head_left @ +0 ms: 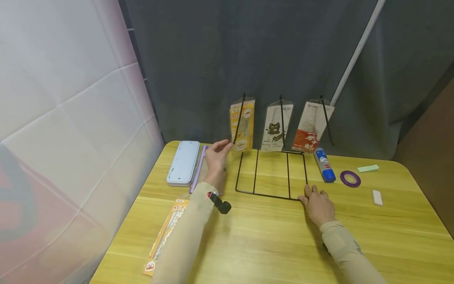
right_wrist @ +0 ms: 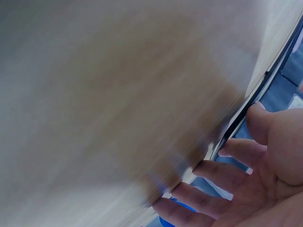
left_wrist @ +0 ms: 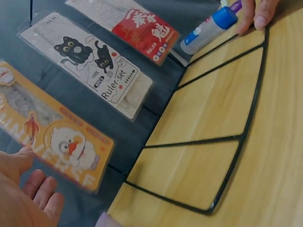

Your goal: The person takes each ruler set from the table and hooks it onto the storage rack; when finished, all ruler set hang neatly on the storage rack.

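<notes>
A black wire rack (head_left: pixel 272 196) stands on the table with three packs hanging from its prongs. My left hand (head_left: pixel 216 157) is beside the yellow duck ruler pack (head_left: pixel 248 134) on the left prong. In the left wrist view its fingers (left_wrist: pixel 40 189) are loosely bent at the pack's lower edge; contact cannot be told. The cat ruler-set pack (left_wrist: pixel 94 66) hangs in the middle, the red-and-white ruler pack (head_left: pixel 305 138) at right. My right hand (head_left: pixel 319 205) rests at the base's front right corner, fingertips (right_wrist: pixel 163 205) on the table and thumb against the wire.
Left of the rack lie a light blue tin case (head_left: pixel 183 162), a purple-edged item (head_left: pixel 198 173) partly behind my arm and another orange duck pack (head_left: pixel 164 236). A glue stick (head_left: pixel 324 165), purple tape roll (head_left: pixel 350 179), green strip (head_left: pixel 368 169) and white eraser (head_left: pixel 377 198) lie right.
</notes>
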Motion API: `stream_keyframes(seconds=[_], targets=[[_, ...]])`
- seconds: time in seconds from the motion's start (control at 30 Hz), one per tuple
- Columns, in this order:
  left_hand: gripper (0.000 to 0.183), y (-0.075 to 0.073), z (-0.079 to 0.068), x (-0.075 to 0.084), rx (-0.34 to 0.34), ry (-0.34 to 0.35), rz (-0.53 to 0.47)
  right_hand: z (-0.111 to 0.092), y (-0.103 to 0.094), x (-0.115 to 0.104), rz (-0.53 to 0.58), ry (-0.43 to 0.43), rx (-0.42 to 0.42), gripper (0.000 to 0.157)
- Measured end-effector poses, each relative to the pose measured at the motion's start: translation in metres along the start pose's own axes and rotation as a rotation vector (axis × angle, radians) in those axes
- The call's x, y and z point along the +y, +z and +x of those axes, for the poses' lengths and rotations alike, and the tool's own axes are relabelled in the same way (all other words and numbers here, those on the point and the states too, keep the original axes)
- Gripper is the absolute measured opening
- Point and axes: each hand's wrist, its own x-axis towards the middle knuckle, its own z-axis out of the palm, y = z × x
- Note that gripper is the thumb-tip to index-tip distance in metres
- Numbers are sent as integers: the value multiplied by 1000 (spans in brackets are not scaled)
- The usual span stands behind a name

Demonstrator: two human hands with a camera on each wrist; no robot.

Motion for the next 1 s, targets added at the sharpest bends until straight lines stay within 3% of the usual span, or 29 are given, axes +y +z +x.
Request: stream_keyframes(seconds=[0.17, 0.4, 0.6, 0.77, 0.87, 1.0], targets=[[27, -19, -11, 1, -53, 43, 20, 0, 0, -1, 4, -2, 9, 53], [19, -64, -42, 3, -93, 152, 234, 0, -1, -1, 0, -1, -8, 53], [18, -110, -94, 9, -189, 143, 389, 0, 1, -1, 2, 2, -27, 54], [18, -156, -141, 24, -203, 206, 706, 2, 2, -2, 2, 7, -38, 55], [29, -188, -161, 32, -156, 131, 930, 2, 3, -1, -2, 8, -35, 55], [57, -221, -182, 36, -104, -57, 1129, 2, 4, 1, -8, 8, -34, 55]])
